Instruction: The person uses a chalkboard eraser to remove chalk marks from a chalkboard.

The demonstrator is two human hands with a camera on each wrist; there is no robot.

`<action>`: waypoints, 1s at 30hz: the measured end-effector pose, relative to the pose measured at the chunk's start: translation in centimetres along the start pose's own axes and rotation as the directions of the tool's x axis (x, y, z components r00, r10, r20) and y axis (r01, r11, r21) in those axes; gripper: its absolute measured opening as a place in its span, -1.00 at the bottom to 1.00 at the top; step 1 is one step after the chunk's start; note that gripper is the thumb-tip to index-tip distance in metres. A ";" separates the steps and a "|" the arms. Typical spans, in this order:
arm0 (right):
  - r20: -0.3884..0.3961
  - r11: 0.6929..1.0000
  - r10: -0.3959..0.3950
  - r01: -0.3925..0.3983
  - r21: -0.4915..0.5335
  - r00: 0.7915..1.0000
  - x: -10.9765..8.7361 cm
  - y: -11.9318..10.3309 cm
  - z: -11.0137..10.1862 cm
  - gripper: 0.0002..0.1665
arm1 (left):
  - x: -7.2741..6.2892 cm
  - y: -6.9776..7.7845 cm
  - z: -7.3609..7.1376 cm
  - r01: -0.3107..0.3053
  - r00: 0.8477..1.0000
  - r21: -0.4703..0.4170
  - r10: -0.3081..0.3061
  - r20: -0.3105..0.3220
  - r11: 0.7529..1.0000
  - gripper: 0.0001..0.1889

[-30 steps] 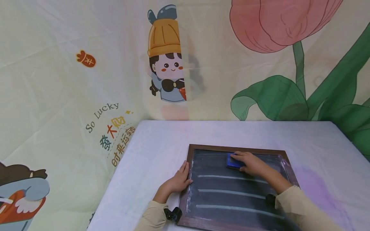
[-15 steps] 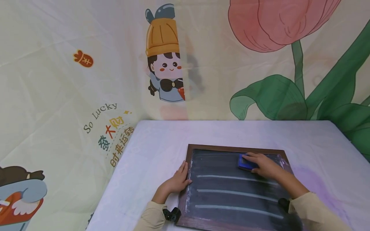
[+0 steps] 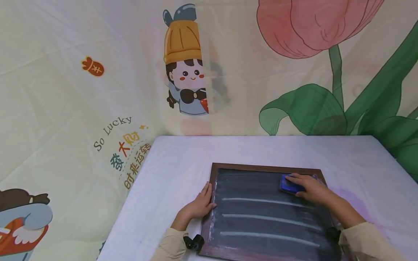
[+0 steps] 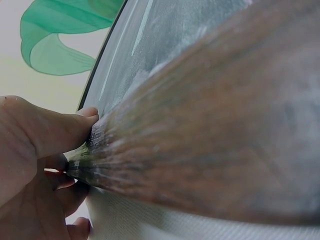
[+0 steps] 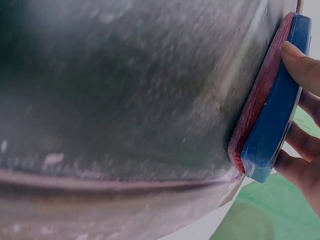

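A framed blackboard (image 3: 254, 206) with a brown wooden border lies on the table, bearing several pale chalk lines. Along its left border, my left hand (image 3: 199, 206) holds the frame; in the left wrist view the thumb (image 4: 65, 127) lies over the frame's edge and the other fingers are at its outer side. My right hand (image 3: 311, 187) grips a blue blackboard eraser (image 3: 290, 184) near the upper right corner of the board. Seen from the right wrist, the eraser (image 5: 275, 105) has a reddish felt pad facing the board, with thumb and fingers on its opposite sides.
A white cloth covers the table (image 3: 183, 156), with a purple stain (image 3: 354, 203) right of the board. Behind it hangs a printed backdrop (image 3: 235, 101) with a large flower and cartoon figures. A black wrist device (image 3: 194, 243) sits by the left cuff.
My right hand has slid the eraser rightward along the top of the blackboard. The left hand stays at the left border, and the head view has shifted slightly.
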State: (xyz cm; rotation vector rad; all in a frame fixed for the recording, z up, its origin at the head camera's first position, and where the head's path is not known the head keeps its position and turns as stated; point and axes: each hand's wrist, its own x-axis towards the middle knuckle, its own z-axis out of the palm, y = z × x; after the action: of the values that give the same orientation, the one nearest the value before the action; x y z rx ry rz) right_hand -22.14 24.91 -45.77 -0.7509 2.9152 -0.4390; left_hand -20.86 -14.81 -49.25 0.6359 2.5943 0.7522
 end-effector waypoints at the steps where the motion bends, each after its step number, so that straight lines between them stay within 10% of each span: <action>1: 0.001 1.000 0.002 -0.002 0.000 1.000 -0.1 0.1 -0.1 -0.26 | 0.0 0.0 0.0 0.002 1.000 -0.003 -0.002 -0.001 1.000 -0.24; 30: -0.022 1.000 0.020 -0.020 0.008 1.000 -1.1 1.4 -0.2 -0.27 | 0.3 -0.3 0.1 0.000 1.000 0.005 0.000 0.007 1.000 -0.24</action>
State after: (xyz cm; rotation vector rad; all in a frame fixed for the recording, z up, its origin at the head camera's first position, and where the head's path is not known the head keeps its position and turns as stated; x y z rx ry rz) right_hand -21.82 26.65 -45.99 -0.7203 2.9370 -0.4590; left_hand -21.13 -14.86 -49.52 0.6394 2.5906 0.7421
